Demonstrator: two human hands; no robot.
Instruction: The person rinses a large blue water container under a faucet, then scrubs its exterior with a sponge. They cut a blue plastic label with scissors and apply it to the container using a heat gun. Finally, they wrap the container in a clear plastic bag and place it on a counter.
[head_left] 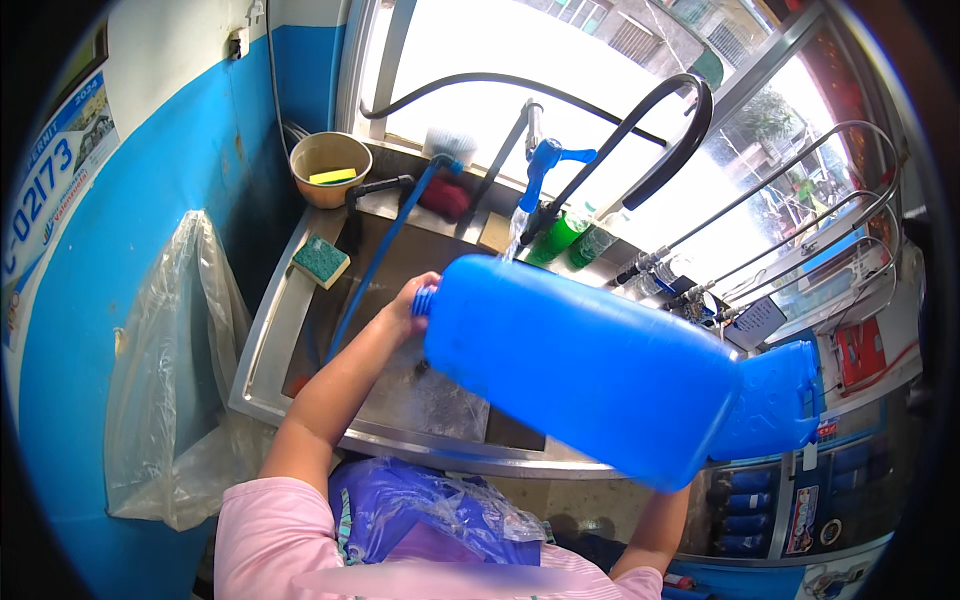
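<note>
Big window in front of us glaring white, daylight pouring in, shine on the blue jug and steel sink, blue wall dark in its corner, edges bent and black, blurry pink smear low down.

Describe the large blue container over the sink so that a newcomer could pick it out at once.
Find the bright window and the metal sink below it. Over the sink, by the blue-handled faucet, the left hand grips the neck of a large blue container turned sideways. Unlike the second blue container at right, which it partly hides, this one is in hand.
</note>
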